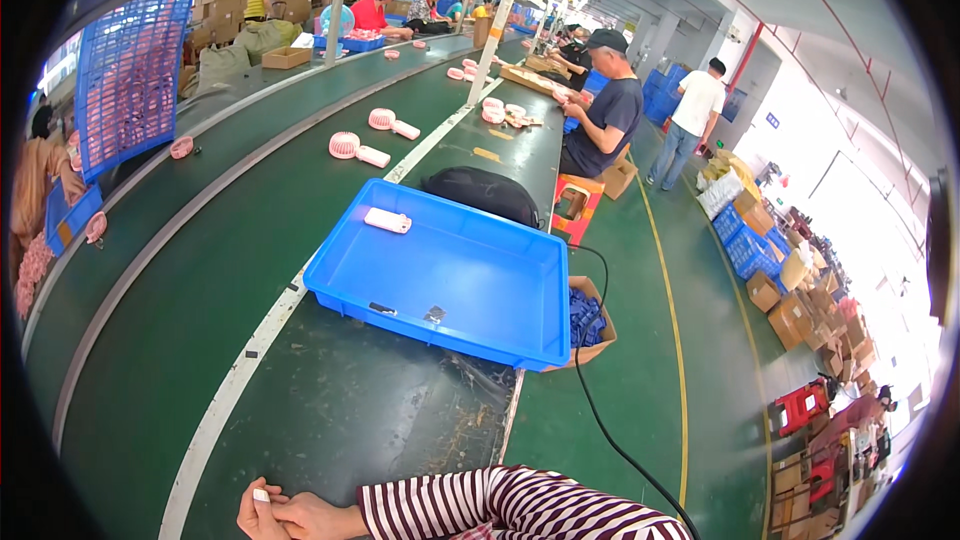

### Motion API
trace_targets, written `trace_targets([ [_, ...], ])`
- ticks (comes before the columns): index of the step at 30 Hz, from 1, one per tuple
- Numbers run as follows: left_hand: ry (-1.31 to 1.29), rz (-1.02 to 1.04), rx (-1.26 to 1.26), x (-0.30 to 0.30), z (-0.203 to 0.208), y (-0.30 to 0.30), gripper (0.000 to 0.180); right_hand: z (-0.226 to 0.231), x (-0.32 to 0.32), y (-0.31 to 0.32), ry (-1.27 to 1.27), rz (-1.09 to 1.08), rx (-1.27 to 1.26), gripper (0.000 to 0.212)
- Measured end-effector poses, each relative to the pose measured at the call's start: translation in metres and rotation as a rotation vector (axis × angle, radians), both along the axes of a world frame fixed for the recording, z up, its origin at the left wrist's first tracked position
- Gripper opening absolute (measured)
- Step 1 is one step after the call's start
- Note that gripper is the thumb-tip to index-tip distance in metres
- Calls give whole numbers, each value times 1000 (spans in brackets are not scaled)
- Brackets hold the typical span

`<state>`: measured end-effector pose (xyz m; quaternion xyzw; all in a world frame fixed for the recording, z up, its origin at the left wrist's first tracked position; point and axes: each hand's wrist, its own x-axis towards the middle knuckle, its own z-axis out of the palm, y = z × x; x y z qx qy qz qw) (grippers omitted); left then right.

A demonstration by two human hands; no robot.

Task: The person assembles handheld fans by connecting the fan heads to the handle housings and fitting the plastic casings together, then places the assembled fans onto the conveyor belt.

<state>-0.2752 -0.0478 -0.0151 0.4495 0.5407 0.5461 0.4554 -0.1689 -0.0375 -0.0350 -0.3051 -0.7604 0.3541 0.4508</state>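
My right hand rests low at the left on the dark worktable, its arm in a striped sleeve. Its fingers are curled against my left hand, which is partly cut off by the picture's lower edge. The two hands lie together, closed, with no object seen in them. One finger has a white wrapping near its tip. Beyond them, apart from both hands, stands a shallow blue tray. Inside its far left corner lies one pale pink rectangular piece.
Pink handheld fans lie on the green conveyor belt. Behind the tray is a black bag. A carton of dark blue pieces and a black cable are at the right. A co-worker sits farther along.
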Motion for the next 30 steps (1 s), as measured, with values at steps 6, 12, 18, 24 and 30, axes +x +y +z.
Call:
trace_targets([
  [6,6,-8,7,0,2,0,26,4,-1,1,4,1,22,12],
  [12,16,0,22,2,10,-2,26,9,1,-1,-14,30,-34,17],
  [18,-44,40,23,-6,4,-6,22,-20,-5,-2,79,136,-150,11],
  [24,-165,39,56,-1,-24,3,18,-23,-2,-2,53,133,-150,14],
  [30,-154,43,43,-11,-21,-4,18,-22,-8,-4,21,143,-169,10],
])
